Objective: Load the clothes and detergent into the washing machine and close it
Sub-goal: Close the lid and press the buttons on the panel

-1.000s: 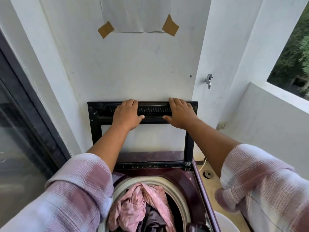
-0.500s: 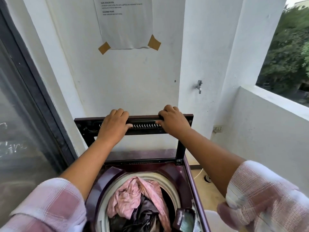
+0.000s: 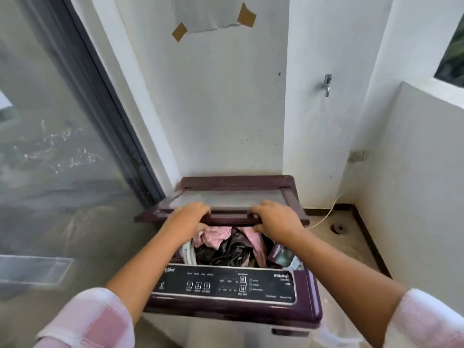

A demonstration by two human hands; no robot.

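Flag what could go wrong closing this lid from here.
1. The left hand and right hand grip the front edge of the part-open lid. Any fingers under it could get pinched against the washing machine.
2. The pink clothes sit heaped just under that edge and might get trapped, stopping the lid from seating.

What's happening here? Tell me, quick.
A person at a washer grips its lid by the front edge, left hand and right hand apart. The lid is partway down, not yet shut. Pink and dark clothes lie inside, showing through the gap under it.
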